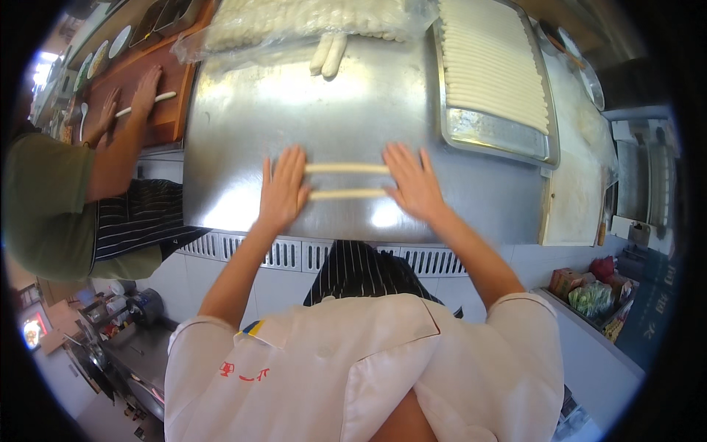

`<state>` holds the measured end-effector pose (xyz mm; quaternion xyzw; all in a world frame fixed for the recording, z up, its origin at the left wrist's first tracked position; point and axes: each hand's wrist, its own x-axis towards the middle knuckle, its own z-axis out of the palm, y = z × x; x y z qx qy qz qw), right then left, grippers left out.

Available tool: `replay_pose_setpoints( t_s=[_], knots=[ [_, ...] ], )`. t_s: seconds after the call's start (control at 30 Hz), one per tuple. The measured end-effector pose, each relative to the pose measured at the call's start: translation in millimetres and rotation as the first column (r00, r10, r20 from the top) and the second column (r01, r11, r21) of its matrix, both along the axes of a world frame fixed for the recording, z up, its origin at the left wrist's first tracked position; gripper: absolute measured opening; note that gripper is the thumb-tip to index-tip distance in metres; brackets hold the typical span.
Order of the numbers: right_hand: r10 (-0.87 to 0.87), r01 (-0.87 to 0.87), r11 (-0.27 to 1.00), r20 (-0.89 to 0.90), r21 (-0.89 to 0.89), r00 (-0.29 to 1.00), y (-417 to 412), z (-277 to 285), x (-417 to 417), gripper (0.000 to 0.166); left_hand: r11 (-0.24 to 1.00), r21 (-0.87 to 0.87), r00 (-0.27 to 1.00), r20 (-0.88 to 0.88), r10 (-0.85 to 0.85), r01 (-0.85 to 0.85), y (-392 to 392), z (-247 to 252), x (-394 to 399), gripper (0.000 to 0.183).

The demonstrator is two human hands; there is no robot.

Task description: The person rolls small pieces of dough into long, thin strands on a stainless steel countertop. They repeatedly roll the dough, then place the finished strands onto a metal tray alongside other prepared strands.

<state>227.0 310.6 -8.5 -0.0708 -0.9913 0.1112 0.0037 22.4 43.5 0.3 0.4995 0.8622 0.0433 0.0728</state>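
Note:
Two thin dough ropes, a far one [347,168] and a near one [348,193], lie side by side across the stainless-steel worktop [331,121]. My left hand [283,190] is laid flat over their left ends, palm down. Over the right ends rests my right hand [415,185], also flat, with fingers stretched out. Both hands are slightly blurred and cover the rope ends. Farther back, two short, thick dough pieces [330,55] stick out from under a clear plastic sheet [265,41], which covers several rows of similar pieces.
At the back right, a metal tray [486,130] holds rows of thin dough ropes [489,61]. A pale board [571,210] lies right of it. On the left, a co-worker's hands [144,91] touch a dough rope [165,96] on a reddish-brown board [177,72]. A slotted floor drain [284,254] runs below.

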Motion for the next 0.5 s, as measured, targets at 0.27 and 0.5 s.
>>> replay_pose_setpoints(
  t_s=[0.27,0.5],
  knots=[
    [-0.267,0.269,0.962,0.047,-0.048,0.963,-21.4,-1.2,10.0,0.075,0.993,0.060,0.993,0.067,0.094,-0.098,-16.4,-0.4,25.0,0.075],
    [-0.176,0.177,0.984,-0.217,-0.016,0.960,-24.5,7.9,-148.7,0.072,0.984,0.166,0.989,-0.123,0.085,-0.064,47.4,-6.5,-42.5,0.062]
  ],
)
